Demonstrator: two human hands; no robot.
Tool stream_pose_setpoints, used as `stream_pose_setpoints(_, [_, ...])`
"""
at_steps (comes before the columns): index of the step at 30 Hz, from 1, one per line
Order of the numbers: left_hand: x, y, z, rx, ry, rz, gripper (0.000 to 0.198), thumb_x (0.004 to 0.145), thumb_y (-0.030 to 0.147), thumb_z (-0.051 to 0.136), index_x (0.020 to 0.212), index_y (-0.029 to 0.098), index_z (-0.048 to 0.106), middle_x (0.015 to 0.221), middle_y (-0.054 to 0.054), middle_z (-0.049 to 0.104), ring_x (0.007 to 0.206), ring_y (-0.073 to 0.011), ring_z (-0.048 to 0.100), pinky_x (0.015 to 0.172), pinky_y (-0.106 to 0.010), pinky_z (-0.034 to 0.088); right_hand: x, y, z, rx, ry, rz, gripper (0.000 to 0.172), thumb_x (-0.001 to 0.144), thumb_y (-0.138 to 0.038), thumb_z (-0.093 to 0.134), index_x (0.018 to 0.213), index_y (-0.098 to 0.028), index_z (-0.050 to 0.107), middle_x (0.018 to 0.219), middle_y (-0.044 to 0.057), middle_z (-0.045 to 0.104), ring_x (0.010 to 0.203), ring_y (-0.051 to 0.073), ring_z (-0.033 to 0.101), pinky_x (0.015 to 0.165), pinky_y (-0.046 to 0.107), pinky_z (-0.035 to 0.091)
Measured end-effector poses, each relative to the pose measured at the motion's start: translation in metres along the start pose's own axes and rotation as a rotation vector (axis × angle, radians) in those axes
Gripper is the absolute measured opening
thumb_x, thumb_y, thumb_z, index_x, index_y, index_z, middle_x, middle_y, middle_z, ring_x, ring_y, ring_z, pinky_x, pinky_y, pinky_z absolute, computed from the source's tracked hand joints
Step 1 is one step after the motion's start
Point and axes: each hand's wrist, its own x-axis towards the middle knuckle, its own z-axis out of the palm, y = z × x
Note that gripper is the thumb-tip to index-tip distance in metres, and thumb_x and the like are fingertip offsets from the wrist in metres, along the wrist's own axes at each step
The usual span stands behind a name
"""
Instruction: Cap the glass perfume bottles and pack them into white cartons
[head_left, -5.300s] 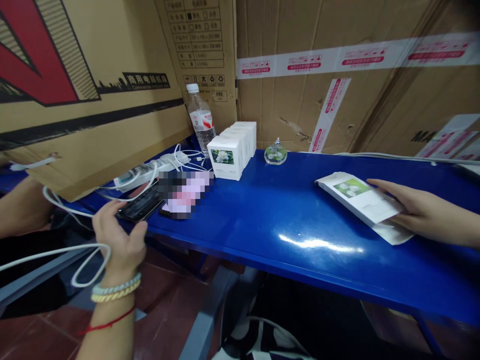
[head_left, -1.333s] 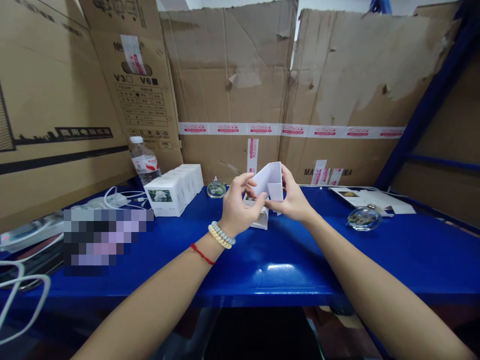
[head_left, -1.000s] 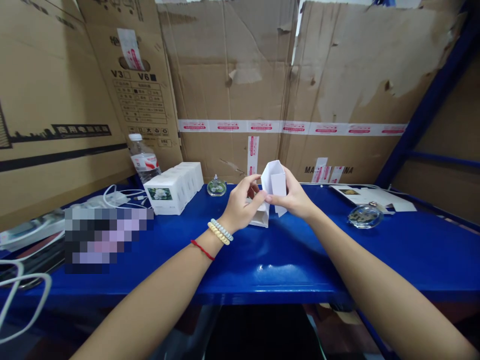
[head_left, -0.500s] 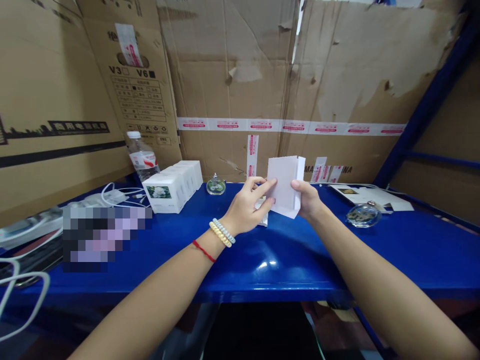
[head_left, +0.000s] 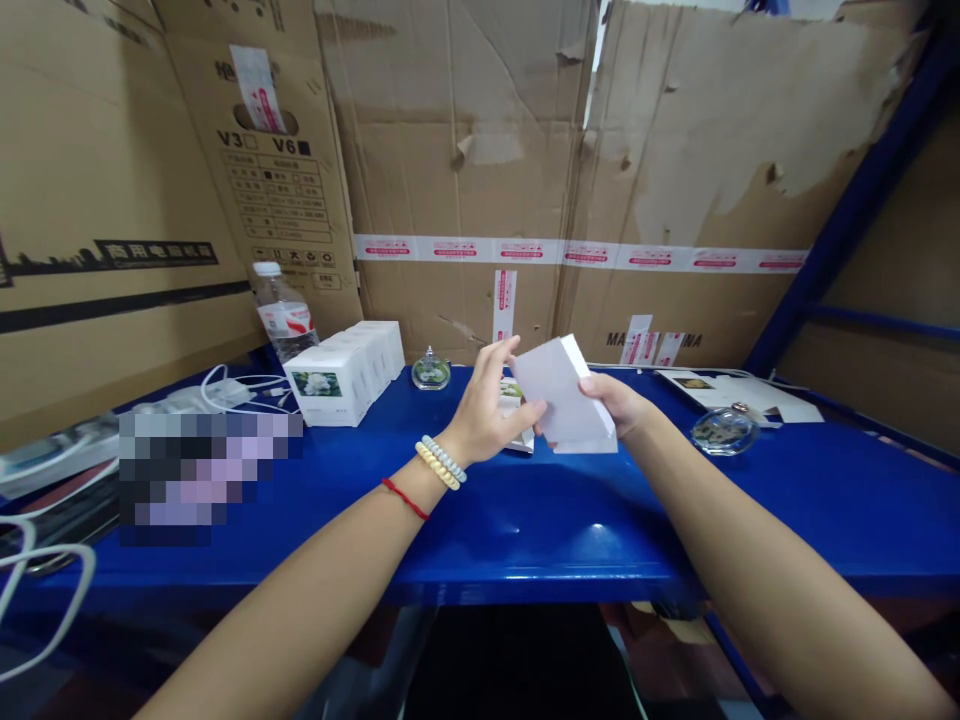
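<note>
A plain white folded carton (head_left: 562, 392), tilted, is held above the blue table in my right hand (head_left: 611, 397), with the thumb on its near face at the right edge. At the carton's left side is my left hand (head_left: 491, 405), fingers stretched out and thumb apart; its thumb tip overlaps the carton's lower left, and I cannot tell whether it presses there. Partly hidden behind both stands a white box with a flower picture (head_left: 512, 391). Farther left on the table sits a glass perfume bottle (head_left: 430, 370).
White flower-picture boxes (head_left: 326, 400) stand in a row at the left, by a water bottle (head_left: 283, 318). Cables (head_left: 64, 550) and a pixelated item (head_left: 210, 470) lie far left. Another glass bottle (head_left: 725, 430) and a flat white carton (head_left: 780, 402) lie right. Cardboard (head_left: 465, 120) walls the back.
The carton has tilted, its top leaning left, and moved slightly lower. My left fingers have lifted off its face and spread. My right hand keeps hold of it.
</note>
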Motion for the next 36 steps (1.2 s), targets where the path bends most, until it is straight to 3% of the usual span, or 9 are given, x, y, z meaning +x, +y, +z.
stream_pose_setpoints(4, [-0.001, 0.003, -0.001, -0.112, -0.038, -0.003, 0.076, 0.074, 0.060, 0.066, 0.136, 0.025, 0.040, 0.135, -0.015, 0.047, 0.120, -0.0283, 0.053, 0.094, -0.045, 0.050, -0.005, -0.003, -0.003, -0.073, -0.201, 0.040, 0.070, 0.054, -0.049, 0.083, 0.109, -0.012, 0.060, 0.087, 0.008, 0.071, 0.073, 0.017, 0.068, 0.061, 0.025, 0.055])
stream_pose_setpoints(9, [0.001, 0.013, -0.003, -0.221, -0.067, -0.031, 0.079, 0.064, 0.055, 0.078, 0.130, 0.022, 0.048, 0.128, -0.015, 0.058, 0.115, -0.0261, 0.059, 0.099, -0.043, 0.048, -0.004, -0.006, -0.006, -0.181, -0.216, 0.099, 0.062, 0.054, -0.043, 0.086, 0.101, -0.009, 0.064, 0.085, 0.008, 0.072, 0.071, 0.015, 0.068, 0.064, 0.022, 0.053])
stream_pose_setpoints(12, [0.002, 0.021, -0.003, -0.244, -0.090, -0.102, 0.058, 0.064, 0.051, 0.080, 0.109, 0.019, 0.063, 0.104, -0.010, 0.070, 0.094, -0.0208, 0.065, 0.084, -0.035, 0.053, -0.003, -0.005, -0.006, -0.182, -0.188, 0.136, 0.062, 0.055, -0.043, 0.085, 0.102, -0.009, 0.064, 0.085, 0.008, 0.072, 0.072, 0.016, 0.068, 0.062, 0.022, 0.053])
stream_pose_setpoints(18, [0.006, 0.028, -0.002, -0.327, -0.014, -0.315, 0.042, 0.062, 0.048, 0.081, 0.087, 0.016, 0.070, 0.082, -0.005, 0.071, 0.070, -0.0132, 0.060, 0.063, -0.025, 0.049, -0.001, -0.005, -0.001, -0.137, 0.031, 0.123, 0.071, 0.050, -0.046, 0.085, 0.107, -0.011, 0.061, 0.084, 0.005, 0.071, 0.066, 0.015, 0.066, 0.056, 0.023, 0.053])
stream_pose_setpoints(24, [0.014, 0.020, -0.003, -0.345, 0.081, -0.453, 0.043, 0.058, 0.048, 0.082, 0.080, 0.014, 0.068, 0.076, -0.004, 0.068, 0.067, -0.0126, 0.058, 0.059, -0.024, 0.046, 0.004, -0.010, 0.008, -0.294, 0.314, -0.080, 0.046, 0.061, -0.047, 0.080, 0.088, -0.013, 0.064, 0.070, 0.000, 0.065, 0.056, 0.009, 0.056, 0.048, 0.018, 0.040])
stream_pose_setpoints(27, [0.014, 0.017, -0.002, -0.356, 0.066, -0.517, 0.043, 0.058, 0.048, 0.081, 0.080, 0.014, 0.067, 0.078, -0.004, 0.068, 0.069, -0.0133, 0.058, 0.059, -0.024, 0.045, 0.003, -0.011, 0.007, -0.392, 0.353, -0.103, 0.039, 0.064, -0.045, 0.079, 0.083, -0.013, 0.066, 0.071, 0.001, 0.066, 0.060, 0.009, 0.057, 0.052, 0.019, 0.041])
stream_pose_setpoints(32, [0.016, 0.002, -0.004, -0.574, 0.135, -0.495, 0.039, 0.072, 0.050, 0.066, 0.092, 0.017, 0.062, 0.080, -0.004, 0.066, 0.068, -0.0129, 0.058, 0.057, -0.024, 0.045, 0.000, -0.011, -0.001, -0.355, 0.437, -0.127, 0.038, 0.061, -0.040, 0.082, 0.086, -0.014, 0.071, 0.074, 0.002, 0.069, 0.061, 0.012, 0.060, 0.054, 0.022, 0.043])
stream_pose_setpoints(34, [0.017, -0.009, -0.010, -0.483, 0.143, -0.451, 0.031, 0.075, 0.041, 0.058, 0.096, 0.017, 0.061, 0.086, -0.005, 0.067, 0.074, -0.0141, 0.060, 0.063, -0.025, 0.048, 0.000, -0.009, -0.008, -0.276, 0.536, -0.173, 0.038, 0.060, -0.039, 0.082, 0.088, -0.015, 0.072, 0.076, 0.003, 0.071, 0.063, 0.013, 0.061, 0.056, 0.023, 0.045])
stream_pose_setpoints(36, [0.016, -0.021, -0.018, -0.265, 0.027, -0.395, 0.029, 0.072, 0.031, 0.057, 0.097, 0.017, 0.061, 0.091, -0.005, 0.068, 0.083, -0.0161, 0.062, 0.073, -0.029, 0.051, 0.001, -0.007, -0.015, -0.188, 0.648, -0.232, 0.037, 0.059, -0.037, 0.082, 0.088, -0.016, 0.072, 0.080, 0.003, 0.072, 0.067, 0.014, 0.063, 0.060, 0.025, 0.048])
